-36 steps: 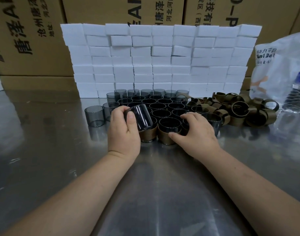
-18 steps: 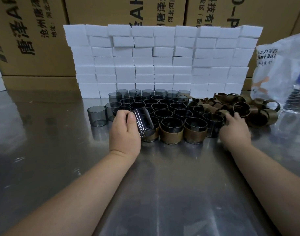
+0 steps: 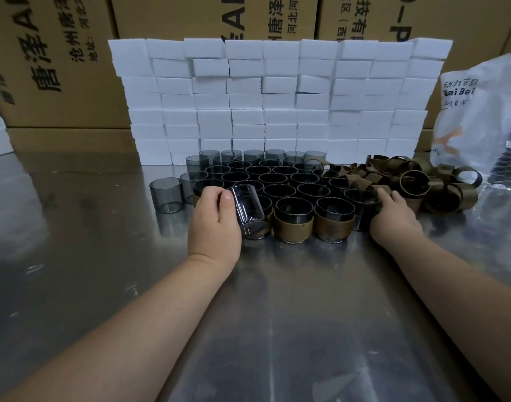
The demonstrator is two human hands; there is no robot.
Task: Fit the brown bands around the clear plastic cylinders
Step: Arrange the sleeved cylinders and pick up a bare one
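While left fingers [image 3: 213, 194] curl around a tilted cylinder [image 3: 249, 213], right fingers [image 3: 393, 197] touch brown bands [image 3: 440, 196], grip unclear

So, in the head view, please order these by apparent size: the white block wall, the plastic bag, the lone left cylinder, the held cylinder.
1. block wall
2. plastic bag, partly cut off by the frame
3. held cylinder and lone cylinder: they look alike; the held one is nearer and tilted, so no ranking.

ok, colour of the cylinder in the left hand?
Smoky grey, see-through cylinder; clearest in head view.
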